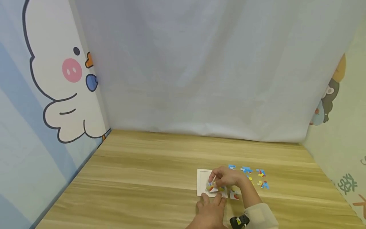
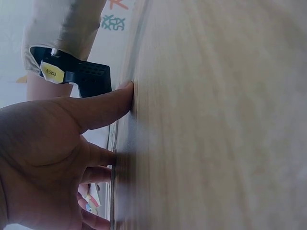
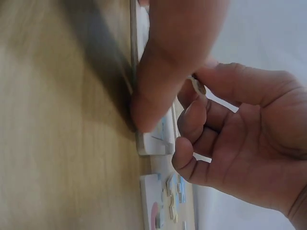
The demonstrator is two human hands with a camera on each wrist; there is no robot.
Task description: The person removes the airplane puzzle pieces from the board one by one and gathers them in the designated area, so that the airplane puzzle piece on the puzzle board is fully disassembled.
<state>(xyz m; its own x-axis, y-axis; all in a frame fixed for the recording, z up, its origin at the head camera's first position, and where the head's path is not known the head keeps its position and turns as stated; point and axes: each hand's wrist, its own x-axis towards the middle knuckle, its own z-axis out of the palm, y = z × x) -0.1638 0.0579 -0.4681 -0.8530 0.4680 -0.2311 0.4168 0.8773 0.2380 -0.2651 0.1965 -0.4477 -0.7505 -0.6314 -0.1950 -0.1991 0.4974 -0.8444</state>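
A shallow white puzzle tray point(image 1: 198, 182) with a raised rim lies on the wooden table. Over it, my right hand point(image 1: 227, 176) pinches a jigsaw piece point(image 1: 210, 187) between thumb and fingers; in the right wrist view the edge of that piece point(image 3: 199, 87) shows at the fingertips. Yellow and red print is visible on it. My left hand point(image 1: 211, 210) rests at the tray's near edge, its fingertips on the rim and its thumb point(image 2: 108, 108) touching the tabletop in the left wrist view. Part of the tray is hidden beneath both hands.
Right of the tray, several loose jigsaw pieces point(image 1: 260, 173) with blue, yellow and red print lie on the table point(image 1: 143, 165). One piece point(image 1: 234, 194) sits close to the tray's right side. A grey-white curtain point(image 1: 200, 79) hangs behind the table.
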